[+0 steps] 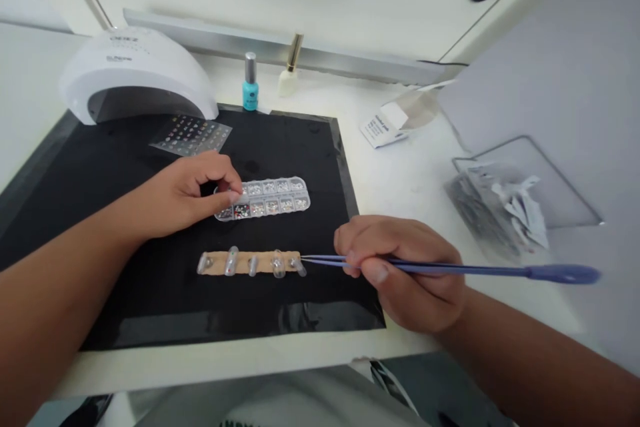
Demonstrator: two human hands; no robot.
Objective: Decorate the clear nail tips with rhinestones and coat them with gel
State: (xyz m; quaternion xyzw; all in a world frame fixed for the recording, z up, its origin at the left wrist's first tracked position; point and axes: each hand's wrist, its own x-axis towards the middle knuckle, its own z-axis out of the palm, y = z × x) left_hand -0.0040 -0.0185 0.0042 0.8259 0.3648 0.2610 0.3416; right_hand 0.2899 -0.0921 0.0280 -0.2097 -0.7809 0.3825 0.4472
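Gripping blue tweezers (493,271) in its fingers by the right end of the tan strip (265,260), the R hand (405,270) could knock a fake nail (300,268) off it w/ a shaky poke, while the L hand (200,187) pinches the gem box (271,199) behind the strip.

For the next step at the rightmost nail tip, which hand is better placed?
Probably the right hand: it holds blue-purple tweezers with points near that nail tip. The left hand is farther, at the rhinestone case.
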